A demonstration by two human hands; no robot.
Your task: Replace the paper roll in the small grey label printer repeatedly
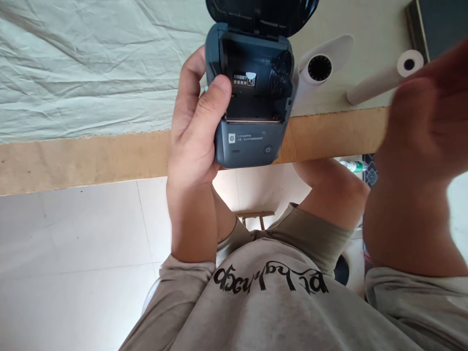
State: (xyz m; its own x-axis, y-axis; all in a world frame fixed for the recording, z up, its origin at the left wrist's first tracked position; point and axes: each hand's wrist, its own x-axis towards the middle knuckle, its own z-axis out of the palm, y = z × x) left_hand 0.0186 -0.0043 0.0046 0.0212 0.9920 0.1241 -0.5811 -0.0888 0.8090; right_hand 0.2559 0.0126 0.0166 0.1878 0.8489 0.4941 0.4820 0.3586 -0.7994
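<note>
My left hand is closed around the left side of a dark blue-grey portable label printer, its thumb over the inner edge. The printer's glossy black lid stands open, tipped back from the body. Inside the bay is a small printed sticker; no roll shows in it. My right hand is raised at the right, smeared by motion. Its fingers run toward the frame edge, so their grip is unclear. Close by it lies a slim white paper roll.
Just right of the printer is a larger white paper roll with a dark core and a loose sheet end. A dark box sits at the upper right. The table has a wooden front edge and a wrinkled pale green cloth. Below lies a bottle.
</note>
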